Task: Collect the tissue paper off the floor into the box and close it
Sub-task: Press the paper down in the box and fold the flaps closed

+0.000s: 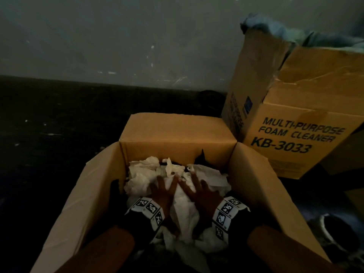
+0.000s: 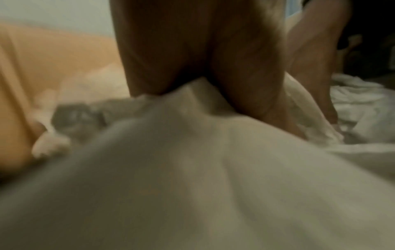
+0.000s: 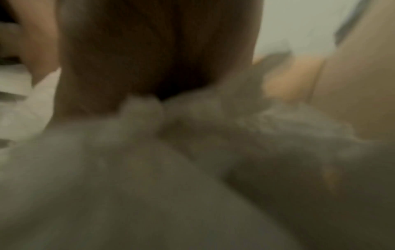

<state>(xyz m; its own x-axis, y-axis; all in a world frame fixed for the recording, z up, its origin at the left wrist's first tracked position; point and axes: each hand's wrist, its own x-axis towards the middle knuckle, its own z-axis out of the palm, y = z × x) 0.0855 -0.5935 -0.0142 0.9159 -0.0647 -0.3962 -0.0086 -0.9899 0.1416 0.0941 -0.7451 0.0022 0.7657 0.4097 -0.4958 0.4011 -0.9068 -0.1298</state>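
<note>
Fingers: both sets lie straight and spread, flat on the tissue paper (image 1: 183, 205) with nothing curled round it; the two index tips meet near the middle of the pile.
Left hand (image 1: 164, 194): palm down on the left half of the pile, inside the box (image 1: 94, 186); a band of black-and-white markers wraps the wrist.
Right hand (image 1: 202, 196): palm down on the right half, thumb side toward the left hand; the same kind of marker band at the wrist.
Left wrist view: blurred; left-hand fingers (image 2: 175, 55) press into white paper (image 2: 192, 169), with the box's tan wall (image 2: 42, 55) to the left.
Right wrist view: very blurred; right-hand fingers (image 3: 149, 50) sink into crumpled paper (image 3: 128, 169), tan cardboard (image 3: 352, 101) to the right.
Tissue paper: a crumpled white heap covering most of the box floor; a dark gap shows at the box's far right corner.
Box edges: all flaps stand open, the left and right ones splayed outward, the far one upright behind the pile, with a small tear in the far wall.
Room around the box: dark floor (image 1: 49, 125) runs open to its left; a larger carton (image 1: 295, 115) printed MULTI-PURPOSE FOAM CLEANER KB-3033 stands just beside its far right corner.
Wall (image 1: 118, 36): pale, beyond the box.
</note>
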